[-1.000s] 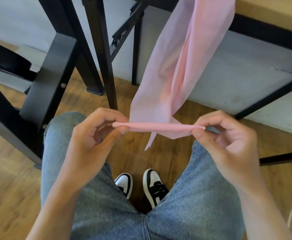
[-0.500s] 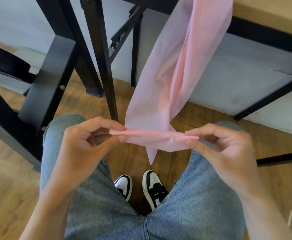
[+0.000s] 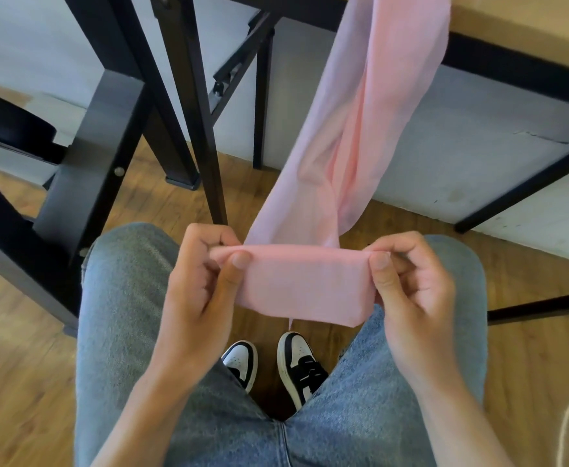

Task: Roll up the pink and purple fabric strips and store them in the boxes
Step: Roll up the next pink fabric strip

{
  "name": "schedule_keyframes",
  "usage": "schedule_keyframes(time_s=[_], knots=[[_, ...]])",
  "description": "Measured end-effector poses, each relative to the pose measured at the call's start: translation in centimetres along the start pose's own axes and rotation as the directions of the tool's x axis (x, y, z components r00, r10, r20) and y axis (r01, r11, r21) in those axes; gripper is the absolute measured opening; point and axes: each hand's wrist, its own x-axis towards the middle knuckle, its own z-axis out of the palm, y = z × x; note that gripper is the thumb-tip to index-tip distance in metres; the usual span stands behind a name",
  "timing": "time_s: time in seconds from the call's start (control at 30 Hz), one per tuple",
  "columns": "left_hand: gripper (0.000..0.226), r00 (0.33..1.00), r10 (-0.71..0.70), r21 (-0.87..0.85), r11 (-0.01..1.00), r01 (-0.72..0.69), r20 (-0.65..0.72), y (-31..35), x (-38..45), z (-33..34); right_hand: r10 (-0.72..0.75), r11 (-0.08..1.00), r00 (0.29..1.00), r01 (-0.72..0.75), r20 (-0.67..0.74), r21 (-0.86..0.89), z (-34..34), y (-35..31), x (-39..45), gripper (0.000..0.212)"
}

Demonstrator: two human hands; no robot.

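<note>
Since a second ago, the thin pink fold has turned into a flat, wider roll of the pink fabric strip [image 3: 305,291]. Left hand [image 3: 202,298] and right hand [image 3: 411,291] pinch its ends between thumb and fingers; rolling looks barely begun, most fabric hanging from the table [image 3: 525,25].

Thin matt pink cloth strip [image 3: 310,288]; faded blue denim jeans [image 3: 124,315]; matt black metal legs [image 3: 188,96]; grained wooden floor [image 3: 17,382].

Bright, even daylight; soft shadows under the table [image 3: 529,32] and between the legs near the shoes [image 3: 269,365]. Wide-angle lens bows straight lines at the edges. Pink strip [image 3: 360,136] shows slight motion blur; hands and jeans sharp.
</note>
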Motion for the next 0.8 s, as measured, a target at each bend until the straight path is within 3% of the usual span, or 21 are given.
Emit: schedule_keyframes(time_s=[0.17,0.27,0.43,0.6,0.8], knots=[[0.005,1.0,-0.01,0.0,1.0,0.01,0.004,-0.4,-0.2,0.6,0.015,0.999,1.0,-0.015,-0.002,0.034,0.8,0.6,-0.5,0.013],[0.012,0.998,0.058,0.082,0.995,-0.061,0.036,-0.4,-0.2,0.7,0.015,1.0,1.0,-0.015,-0.017,0.016,1.0,0.8,-0.7,0.014],[0.002,0.993,0.072,0.15,0.985,-0.084,0.089,-0.8,-0.5,0.6,-0.009,0.999,1.0,0.008,-0.007,-0.037,1.1,1.2,-0.6,0.017],[0.008,0.978,-0.061,0.233,0.972,0.014,0.2,-2.2,-0.9,0.1,0.03,0.999,0.99,-0.025,0.136,-0.039,1.5,1.4,-1.0,0.017],[0.009,0.874,-0.228,0.316,0.944,0.09,0.43,-3.1,-1.3,0.9,0.208,0.978,0.932,-0.2,0.297,-0.059,2.1,2.9,-0.8,0.022]])
